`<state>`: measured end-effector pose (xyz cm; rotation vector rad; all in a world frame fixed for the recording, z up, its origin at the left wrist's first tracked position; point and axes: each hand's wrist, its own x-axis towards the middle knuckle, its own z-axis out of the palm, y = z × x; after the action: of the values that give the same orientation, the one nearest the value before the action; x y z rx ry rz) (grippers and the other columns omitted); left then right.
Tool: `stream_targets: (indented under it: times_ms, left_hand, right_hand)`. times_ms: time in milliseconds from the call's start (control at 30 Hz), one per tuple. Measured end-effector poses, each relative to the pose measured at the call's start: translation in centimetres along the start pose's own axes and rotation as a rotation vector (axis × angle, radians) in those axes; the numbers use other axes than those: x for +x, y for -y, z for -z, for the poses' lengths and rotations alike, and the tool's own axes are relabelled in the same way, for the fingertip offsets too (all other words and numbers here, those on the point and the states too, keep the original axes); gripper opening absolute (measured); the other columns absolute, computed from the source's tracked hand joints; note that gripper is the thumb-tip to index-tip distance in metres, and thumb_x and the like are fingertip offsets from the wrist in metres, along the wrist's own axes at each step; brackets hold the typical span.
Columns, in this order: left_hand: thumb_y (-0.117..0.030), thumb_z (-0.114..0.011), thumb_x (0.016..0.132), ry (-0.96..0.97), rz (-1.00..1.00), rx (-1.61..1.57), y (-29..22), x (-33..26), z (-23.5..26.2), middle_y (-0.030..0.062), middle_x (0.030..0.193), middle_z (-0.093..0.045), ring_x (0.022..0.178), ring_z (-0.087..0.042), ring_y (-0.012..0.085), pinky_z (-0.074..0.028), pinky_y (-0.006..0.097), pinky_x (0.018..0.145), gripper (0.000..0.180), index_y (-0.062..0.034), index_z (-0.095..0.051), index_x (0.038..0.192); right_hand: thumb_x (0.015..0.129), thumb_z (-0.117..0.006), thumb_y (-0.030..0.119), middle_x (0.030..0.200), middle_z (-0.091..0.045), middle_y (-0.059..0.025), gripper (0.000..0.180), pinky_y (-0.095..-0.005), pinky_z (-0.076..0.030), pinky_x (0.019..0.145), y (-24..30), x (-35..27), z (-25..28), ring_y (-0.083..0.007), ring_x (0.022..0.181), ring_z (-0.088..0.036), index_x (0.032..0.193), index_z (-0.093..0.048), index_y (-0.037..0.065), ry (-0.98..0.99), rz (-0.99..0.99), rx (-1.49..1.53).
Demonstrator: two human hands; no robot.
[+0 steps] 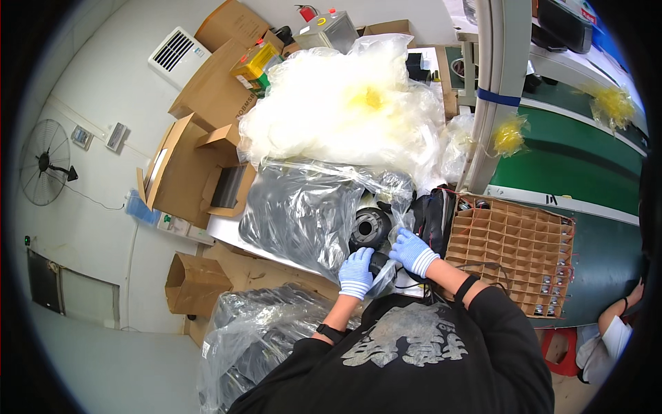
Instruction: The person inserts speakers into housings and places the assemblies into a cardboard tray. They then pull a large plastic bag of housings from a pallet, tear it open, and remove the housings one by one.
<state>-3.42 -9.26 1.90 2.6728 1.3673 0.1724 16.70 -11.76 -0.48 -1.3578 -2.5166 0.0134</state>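
Observation:
My left hand (356,273), in a blue-and-white striped glove, is closed on a black rounded part (378,262) at the near edge of the table. To its right, my right hand (413,252), gloved alike, pinches the edge of a clear plastic bag (385,279) that hangs down between the hands. Just beyond them lies a black ring-shaped part (370,228) with a hole in its middle. Left of that, clear plastic sheeting (296,214) covers a batch of dark parts.
A cardboard divider grid (510,252) with several small parts stands at the right, near a grey post (491,103). Milky plastic bags (331,103) fill the far table. Open cartons (186,169) stand at left. A co-worker's arm (620,310) shows at far right.

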Motion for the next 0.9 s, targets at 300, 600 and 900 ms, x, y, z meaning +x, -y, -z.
stream_targets:
  times_ms: [300, 600, 900]
  left_hand:
    - [0.002, -0.052, 0.062, -0.099, 0.198, -0.171, -0.1, -0.3, 0.3, 0.0090, 0.117, -0.053, 0.106, -0.051, 0.0297, -0.044, 0.037, 0.089, 0.053, -0.0133, -0.052, 0.113]
    - [0.000, -0.054, 0.063, -0.154, 0.162, -0.162, 0.2, -0.5, -1.1, 0.0083, 0.115, -0.054, 0.104, -0.053, 0.0282, -0.045, 0.038, 0.087, 0.052, -0.0146, -0.054, 0.113]
    - [-0.002, -0.057, 0.063, -0.026, 0.149, -0.093, 0.1, 0.3, -0.6, 0.0076, 0.113, -0.053, 0.101, -0.054, 0.0282, -0.047, 0.039, 0.082, 0.050, -0.0144, -0.054, 0.111]
  right_hand:
    - [0.071, -0.050, 0.016, 0.075, -0.052, -0.0030, 0.012, -0.0406, -0.034, 0.096, -0.6, -1.8, 1.0, -0.0225, 0.081, -0.052, 0.078, -0.060, 0.017, -0.132, 0.095, -0.006]
    - [0.070, -0.061, 0.024, 0.088, -0.057, -0.0051, 0.020, -0.0471, -0.027, 0.102, -0.4, -3.1, 2.0, -0.0246, 0.094, -0.052, 0.085, -0.059, 0.012, -0.136, 0.161, 0.173]
    - [0.065, -0.069, 0.034, 0.078, -0.059, -0.0102, 0.043, -0.0422, -0.024, 0.105, 1.1, -1.7, 0.8, -0.0285, 0.088, -0.056, 0.100, -0.059, 0.011, 0.081, -0.107, 0.219]
